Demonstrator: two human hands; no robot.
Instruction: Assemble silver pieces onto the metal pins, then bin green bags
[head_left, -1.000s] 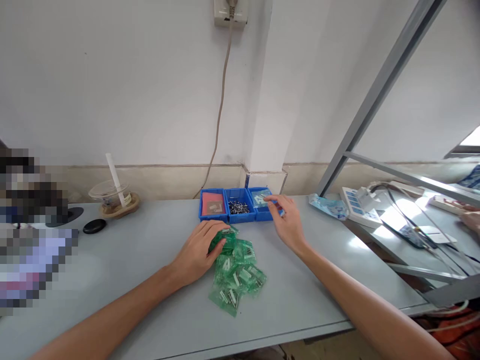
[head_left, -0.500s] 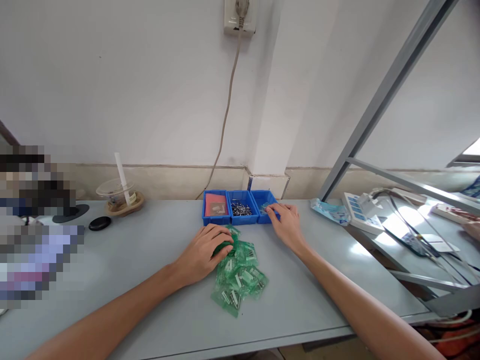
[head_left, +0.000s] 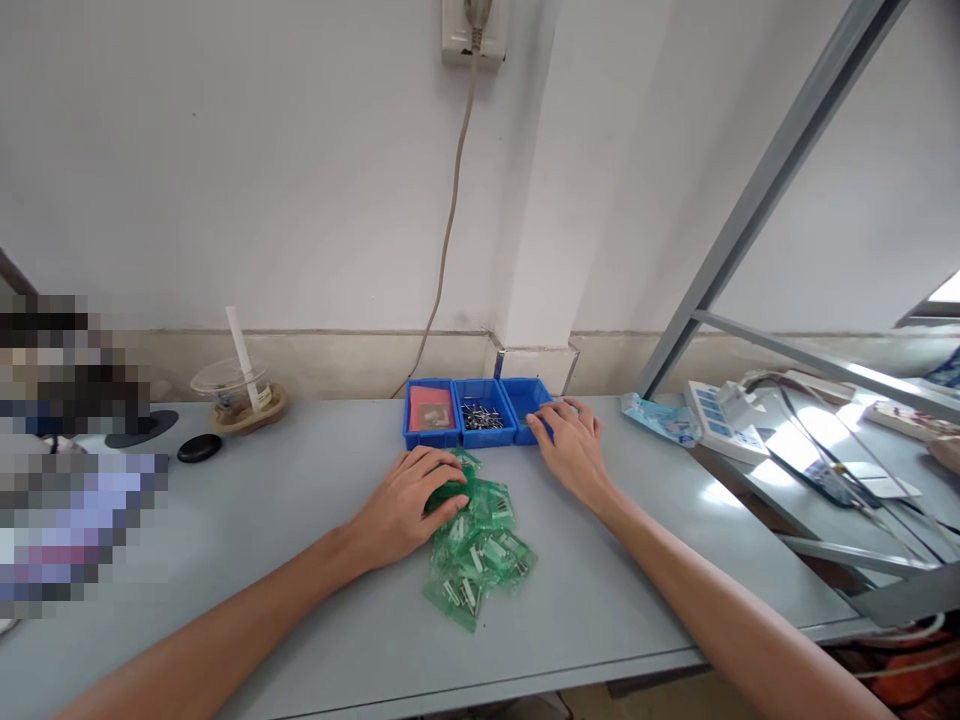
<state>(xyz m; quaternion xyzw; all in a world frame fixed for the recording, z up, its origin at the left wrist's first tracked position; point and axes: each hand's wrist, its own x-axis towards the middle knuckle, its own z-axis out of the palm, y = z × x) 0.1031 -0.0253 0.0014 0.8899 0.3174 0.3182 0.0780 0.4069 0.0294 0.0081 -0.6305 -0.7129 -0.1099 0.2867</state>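
Several green see-through plastic bags lie in an overlapping heap on the table, with small white pieces and metal screws showing inside. My left hand curls around a green bag at the heap's upper left, thumb on the near side. Past the heap, three blue bins stand in a row. My right hand reaches over the front corner of the right bin, thumb and forefinger apart and nothing visible between them; the other fingertips are partly hidden. Many screws fill the middle bin. The left bin holds pinkish-red and brownish packets.
A clear plastic cup with a white tube and a black oval object are at left. To the right are a light-blue packet, a white power strip, and a slanted grey metal frame. A cord hangs down the wall.
My right hand has shifted slightly in the right bin, and the clear bluish bits seen by its fingertips are out of sight. My left hand and the bags stay put.
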